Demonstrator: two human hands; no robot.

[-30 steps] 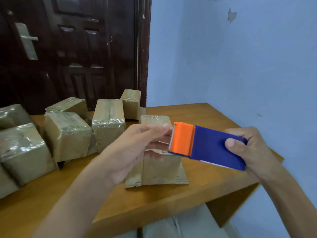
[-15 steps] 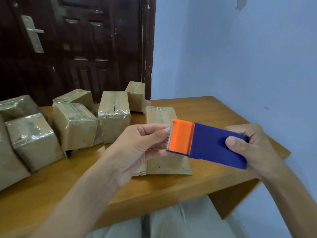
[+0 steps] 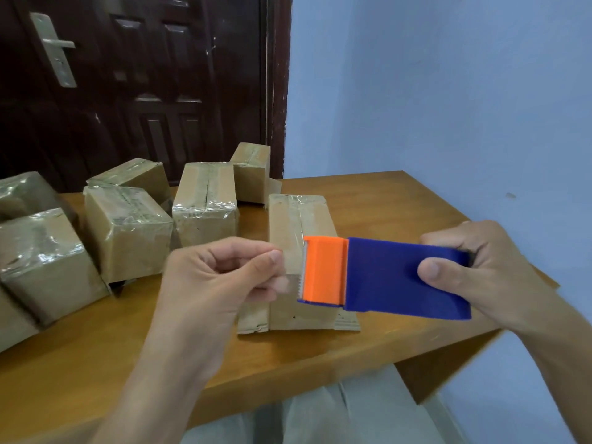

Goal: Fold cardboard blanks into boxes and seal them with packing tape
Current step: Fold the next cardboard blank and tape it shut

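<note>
A person sits at a wooden surface (image 3: 384, 200), both bare hands raised above it. The right hand (image 3: 490, 267) has its fingers and thumb wrapped around the blue end of a blue and orange plastic tape dispenser (image 3: 384, 277), a firm grip, with the orange toothed end pointing left. The left hand (image 3: 217, 277) pinches the clear packing tape (image 3: 293, 251) at that toothed edge between thumb and curled fingers. Directly behind the dispenser, a brown cardboard box (image 3: 298, 219) with a taped top seam stands on the surface, flaps splayed at its base. A cluster of taped cardboard boxes (image 3: 128, 225) sits to the left, before a dark wooden door (image 3: 144, 84) and blue wall (image 3: 432, 91).
</note>
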